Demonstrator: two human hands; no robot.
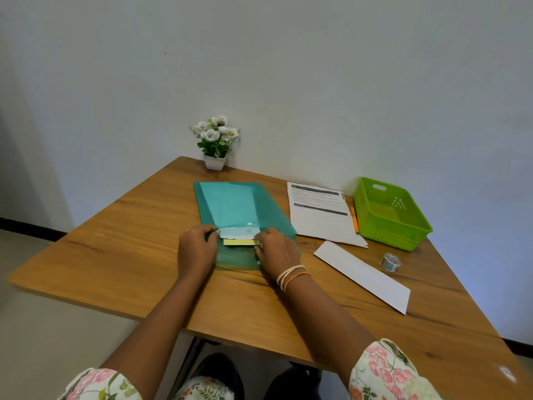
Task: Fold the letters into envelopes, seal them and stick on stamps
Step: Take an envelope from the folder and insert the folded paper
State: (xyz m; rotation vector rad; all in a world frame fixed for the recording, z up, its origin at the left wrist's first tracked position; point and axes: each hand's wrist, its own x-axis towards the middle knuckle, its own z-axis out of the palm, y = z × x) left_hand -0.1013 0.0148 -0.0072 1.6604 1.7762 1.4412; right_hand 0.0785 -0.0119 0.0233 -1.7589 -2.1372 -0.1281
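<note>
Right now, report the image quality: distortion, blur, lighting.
Head view: wide-angle bending bows the table edges and wall; sharp at centre, the printed sheet text too small to read; soft even light, faint bluish cast by the green basket; small glare spot near the right sleeve.

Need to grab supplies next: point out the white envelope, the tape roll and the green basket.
white envelope [364, 275]: head view, middle of its flat face.
tape roll [390, 261]: head view, outer side of the roll.
green basket [399, 236]: head view, near side wall.
</note>
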